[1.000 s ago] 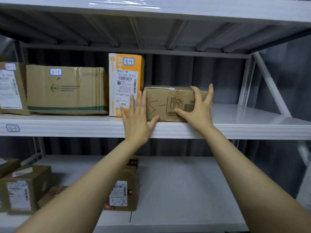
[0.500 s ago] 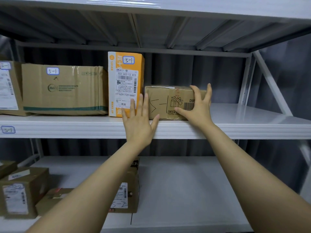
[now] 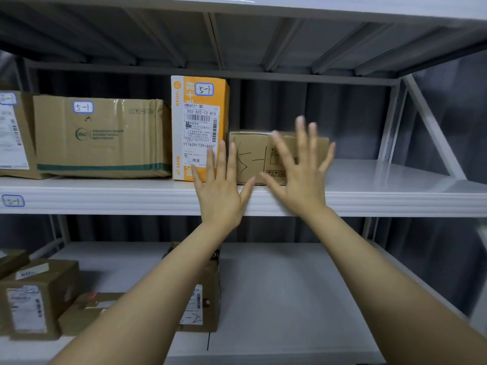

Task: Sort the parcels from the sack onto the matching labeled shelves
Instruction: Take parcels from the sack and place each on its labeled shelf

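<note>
A small brown parcel (image 3: 253,156) marked 5-1 by hand lies on the upper shelf (image 3: 395,196), right beside an upright orange box (image 3: 200,122) with a 5-1 sticker. My left hand (image 3: 222,188) is spread flat in front of the orange box and the parcel's left edge, fingers straight. My right hand (image 3: 300,177) is spread in front of the parcel's right half, fingers splayed and blurred, holding nothing. I cannot tell whether either hand touches the boxes. The shelf edge carries a 5-1 tag (image 3: 13,201) at the far left.
A wide brown carton (image 3: 102,138) and another box (image 3: 13,133), both marked 5-1, stand left on the upper shelf. The lower shelf (image 3: 290,299) holds a 5-2 parcel (image 3: 203,301) behind my left forearm and more brown boxes (image 3: 34,299) at the left.
My right hand has let go of the small parcel's right end and pulled back with fingers spread. My left hand stays flat near the parcel's left edge. The parcel rests on the shelf.
</note>
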